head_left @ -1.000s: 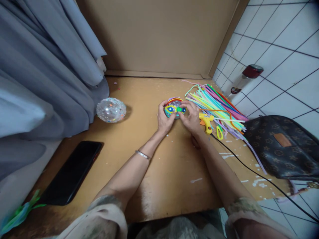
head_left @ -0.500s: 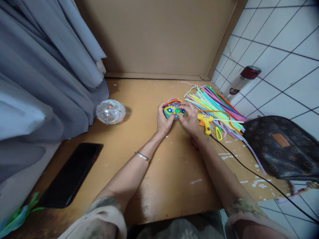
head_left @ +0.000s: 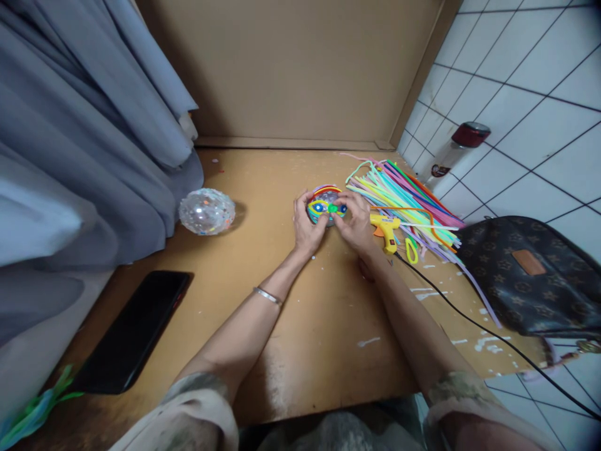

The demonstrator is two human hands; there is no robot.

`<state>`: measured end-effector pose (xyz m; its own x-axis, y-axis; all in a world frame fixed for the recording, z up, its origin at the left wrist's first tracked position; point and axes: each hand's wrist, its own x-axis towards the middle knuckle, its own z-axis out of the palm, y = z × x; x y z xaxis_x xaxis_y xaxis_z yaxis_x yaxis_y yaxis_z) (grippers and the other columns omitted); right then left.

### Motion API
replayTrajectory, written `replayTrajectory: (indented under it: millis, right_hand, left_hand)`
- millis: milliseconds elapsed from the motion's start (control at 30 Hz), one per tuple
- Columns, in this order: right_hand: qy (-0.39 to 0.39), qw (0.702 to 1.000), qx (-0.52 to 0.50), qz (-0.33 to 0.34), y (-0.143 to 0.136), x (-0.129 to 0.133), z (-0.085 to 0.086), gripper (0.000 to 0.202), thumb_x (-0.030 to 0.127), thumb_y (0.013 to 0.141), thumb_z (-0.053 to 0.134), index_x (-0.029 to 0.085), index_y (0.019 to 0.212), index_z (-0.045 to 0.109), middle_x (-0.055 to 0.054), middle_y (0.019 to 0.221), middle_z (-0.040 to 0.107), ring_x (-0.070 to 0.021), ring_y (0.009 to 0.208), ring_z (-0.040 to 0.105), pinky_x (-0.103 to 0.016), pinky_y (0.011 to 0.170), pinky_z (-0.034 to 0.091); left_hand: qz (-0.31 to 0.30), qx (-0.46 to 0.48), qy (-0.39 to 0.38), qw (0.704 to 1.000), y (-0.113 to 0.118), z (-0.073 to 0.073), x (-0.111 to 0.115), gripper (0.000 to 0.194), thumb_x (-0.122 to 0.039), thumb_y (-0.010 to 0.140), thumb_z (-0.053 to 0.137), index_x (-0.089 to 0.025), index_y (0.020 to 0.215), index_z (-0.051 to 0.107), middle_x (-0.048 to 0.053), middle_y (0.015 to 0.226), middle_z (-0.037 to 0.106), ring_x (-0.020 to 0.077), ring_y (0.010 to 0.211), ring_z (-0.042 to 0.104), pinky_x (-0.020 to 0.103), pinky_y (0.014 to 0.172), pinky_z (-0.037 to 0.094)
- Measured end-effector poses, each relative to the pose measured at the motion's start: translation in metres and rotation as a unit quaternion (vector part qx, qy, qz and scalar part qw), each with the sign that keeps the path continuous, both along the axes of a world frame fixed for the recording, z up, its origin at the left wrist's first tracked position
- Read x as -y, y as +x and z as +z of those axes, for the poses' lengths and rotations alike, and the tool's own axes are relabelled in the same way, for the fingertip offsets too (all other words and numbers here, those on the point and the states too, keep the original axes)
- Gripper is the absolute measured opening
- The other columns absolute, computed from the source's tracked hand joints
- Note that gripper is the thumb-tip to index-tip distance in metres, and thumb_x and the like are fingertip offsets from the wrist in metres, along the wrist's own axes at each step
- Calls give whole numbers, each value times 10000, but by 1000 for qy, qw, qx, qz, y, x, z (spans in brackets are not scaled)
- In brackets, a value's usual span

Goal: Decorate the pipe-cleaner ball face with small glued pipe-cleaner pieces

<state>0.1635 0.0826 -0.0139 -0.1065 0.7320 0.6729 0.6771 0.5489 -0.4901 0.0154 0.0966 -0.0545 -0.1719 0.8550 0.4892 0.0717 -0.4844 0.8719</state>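
Gripping the decorated ball (head_left: 328, 195) from its left side, my left hand (head_left: 308, 225) is partly closed, fingers curled round it. My right hand (head_left: 355, 220) is bent in from the right, its fingertips gathered at the green piece (head_left: 333, 208) on the ball's face; I cannot tell whether they pinch it or only touch it. The ball is on the far half of the table (head_left: 319, 351), around its middle. Just right of my right hand lies the yellow glue gun (head_left: 387, 232), with colorful pipe cleaners (head_left: 399, 194) beyond it. A clear speckled ball (head_left: 207, 212) sits to the left, and a black phone (head_left: 134, 332) lies near left.
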Motion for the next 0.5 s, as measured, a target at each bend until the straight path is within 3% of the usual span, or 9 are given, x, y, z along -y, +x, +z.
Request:
replayTrajectory:
  millis: [200,500]
  right_hand:
    - [4,1000,11,-10,0,0,-1,165,320,913,606,247,1049,665,-102,1254,688,-291,1249,600,-485,1108,424]
    - [-2,999,25,-22,0,0,-1,178,312,914,616,231,1064,669,-115,1292,656,-301,1275,578,-483,1112,413]
  left_hand:
    - [78,-101,54,990,-2,9,8,408,-384,903,652,-218,1266,570,176,1481,529,311,1468,470,472,1166,433]
    - [97,-150,98,979,-2,12,11,351,-369,909,627,-212,1223,611,162,1360,606,298,1335,566,484,1137,444]
